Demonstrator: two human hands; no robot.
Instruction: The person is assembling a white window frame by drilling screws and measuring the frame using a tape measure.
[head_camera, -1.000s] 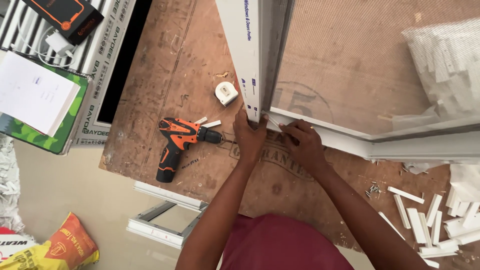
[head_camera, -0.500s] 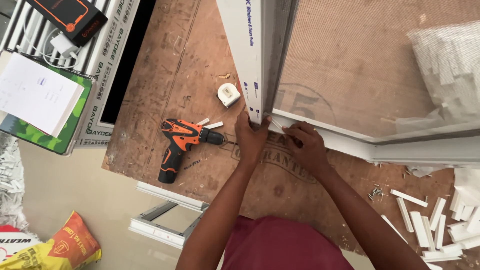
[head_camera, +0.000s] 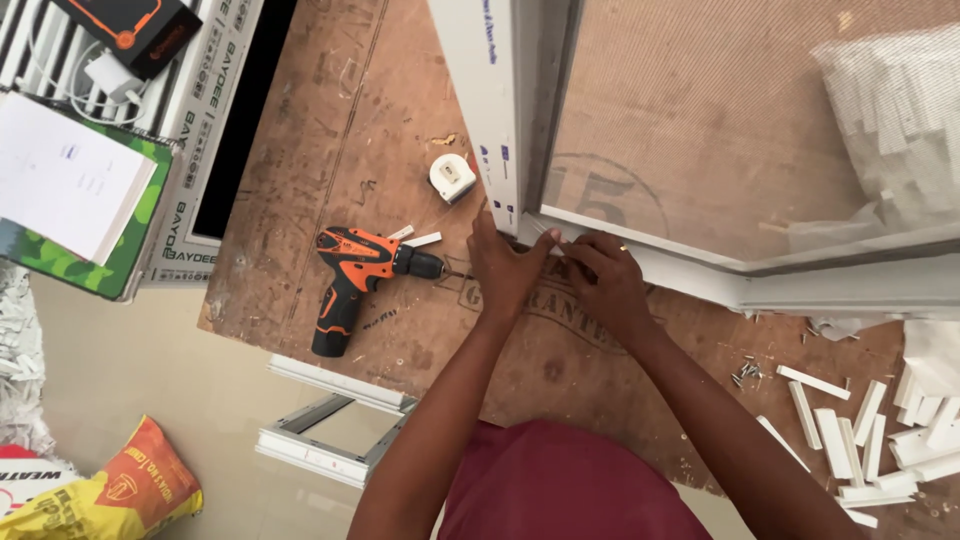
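A white plastic window frame (head_camera: 478, 110) with a mesh screen (head_camera: 690, 130) lies on a plywood worktable (head_camera: 330, 130). Both hands meet at its near corner. My left hand (head_camera: 508, 264) presses flat against the outer side of the corner. My right hand (head_camera: 606, 278) pinches at the lower frame rail (head_camera: 850, 290) right beside it, fingertips curled on the edge. What the fingers hold is too small to tell. An orange and black cordless drill (head_camera: 358, 278) lies on the table just left of my left hand.
A small white tape measure (head_camera: 452, 178) sits near the frame. Loose screws (head_camera: 747, 372) and several white offcut strips (head_camera: 860, 420) lie at the right. A notebook (head_camera: 70, 185) rests at the left. Below, on the floor, lie a frame section (head_camera: 330, 430) and an orange bag (head_camera: 110, 495).
The hands stay at the frame corner with only slight finger shifts. The view has drifted a little. Nothing was picked up or let go.
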